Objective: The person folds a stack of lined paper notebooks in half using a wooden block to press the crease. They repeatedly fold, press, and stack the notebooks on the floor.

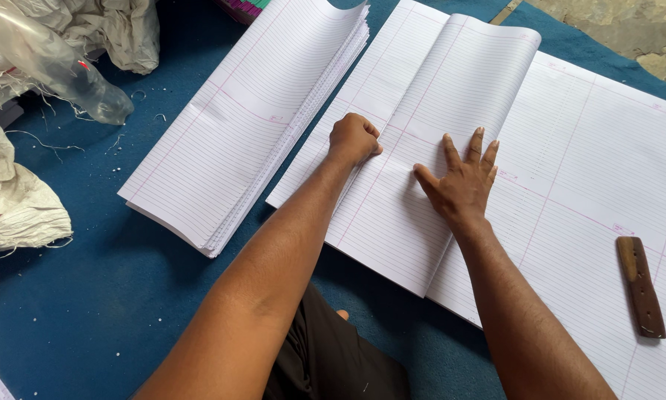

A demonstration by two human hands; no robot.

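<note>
Your left hand [355, 138], fisted, presses the folded ruled sheet [392, 178]; your right hand [462, 181] lies flat, fingers spread, beside it on that sheet

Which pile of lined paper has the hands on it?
The folded sheets in the middle, under both hands; the left stack lies untouched.

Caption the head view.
Left fist and flat right hand press a folded ruled sheet beside a paper stack.

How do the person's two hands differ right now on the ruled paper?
The left hand is closed in a fist, knuckles pressing the folded sheet; the right hand lies flat, fingers spread. The left sits nearer the fold's left edge, the right on its right edge. Both press down on the same ruled paper.
</note>
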